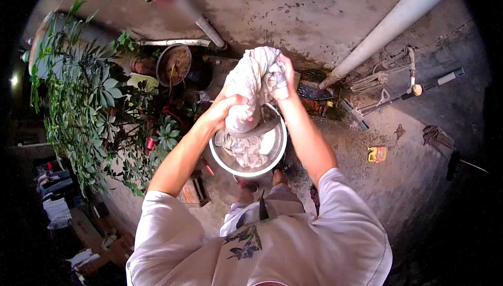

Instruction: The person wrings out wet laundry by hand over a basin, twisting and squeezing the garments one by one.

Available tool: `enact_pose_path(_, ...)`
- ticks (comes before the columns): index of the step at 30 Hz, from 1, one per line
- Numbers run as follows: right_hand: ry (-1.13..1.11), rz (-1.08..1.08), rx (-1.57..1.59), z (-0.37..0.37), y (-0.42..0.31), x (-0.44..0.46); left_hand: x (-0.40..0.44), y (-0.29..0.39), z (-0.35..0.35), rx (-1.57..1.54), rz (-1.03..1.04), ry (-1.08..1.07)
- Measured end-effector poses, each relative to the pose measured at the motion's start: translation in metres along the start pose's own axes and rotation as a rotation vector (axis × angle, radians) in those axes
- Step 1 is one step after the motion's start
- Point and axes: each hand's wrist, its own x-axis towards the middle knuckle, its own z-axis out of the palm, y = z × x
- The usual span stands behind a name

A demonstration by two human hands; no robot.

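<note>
A bunched, twisted pale cloth [254,71] is held up over a round metal basin [214,155]. My left hand [226,109] grips its lower left part, thumb across the fabric. At the upper right end of the bundle, my right hand [285,79] is closed round the cloth. The cloth arches between the two hands and hides part of the basin's far rim. More wet-looking pale cloth [246,150] lies inside the basin.
Leafy plants [94,102] and a round pot of soil [174,65] stand at the left. A white pipe [387,29] slants down at the upper right, near a long-handled tool [356,114]. A yellow container [376,154] lies on the floor at the right. My feet are below the basin.
</note>
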Motion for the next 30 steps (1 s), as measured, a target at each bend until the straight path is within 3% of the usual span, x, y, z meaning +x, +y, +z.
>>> enact_pose_path(1,0.142,-0.135,-0.02,0.015,0.012,0.0,0.004,-0.001,0.003,-0.054,0.012,0.006)
enact_pose_path(3,0.151,-0.248,-0.144,0.0,0.027,-0.01,0.008,-0.003,0.005,-0.125,0.037,0.004)
enact_pose_path(5,0.112,-0.095,0.175,0.006,0.031,-0.03,0.013,0.0,0.013,-0.202,0.022,-0.085)
enact_pose_path(6,-0.18,-0.128,0.344,0.005,0.035,-0.034,0.013,0.001,0.015,-0.289,0.004,-0.158)
enact_pose_path(9,-0.171,-0.178,0.277,0.018,0.031,-0.053,0.014,0.01,0.022,-0.238,-0.031,-0.07)
enact_pose_path(11,-0.587,0.093,0.4,-0.024,0.018,-0.035,0.016,0.013,0.021,-0.14,-0.056,-0.083)
enact_pose_path(13,0.366,-0.204,-0.081,0.017,0.013,-0.024,0.026,0.0,0.027,0.329,0.18,0.128)
enact_pose_path(14,0.487,-0.302,-0.274,0.019,0.013,-0.024,0.032,-0.006,0.03,0.442,0.262,0.094)
enact_pose_path(15,0.326,-0.312,-0.298,0.018,0.004,-0.014,0.037,-0.012,0.031,0.714,0.353,0.169)
enact_pose_path(18,0.286,-0.252,-0.206,0.02,-0.017,-0.013,0.043,-0.014,0.033,0.849,0.227,0.279)
enact_pose_path(20,0.137,-0.234,-0.475,0.028,-0.028,-0.02,0.04,-0.004,0.042,1.123,0.059,0.259)
enact_pose_path(23,0.265,-0.178,-0.749,0.023,-0.036,-0.006,0.042,0.003,0.055,1.251,-0.031,0.243)
enact_pose_path(30,0.46,-0.375,-0.646,0.064,-0.039,0.013,0.048,0.028,0.065,1.431,0.05,0.273)
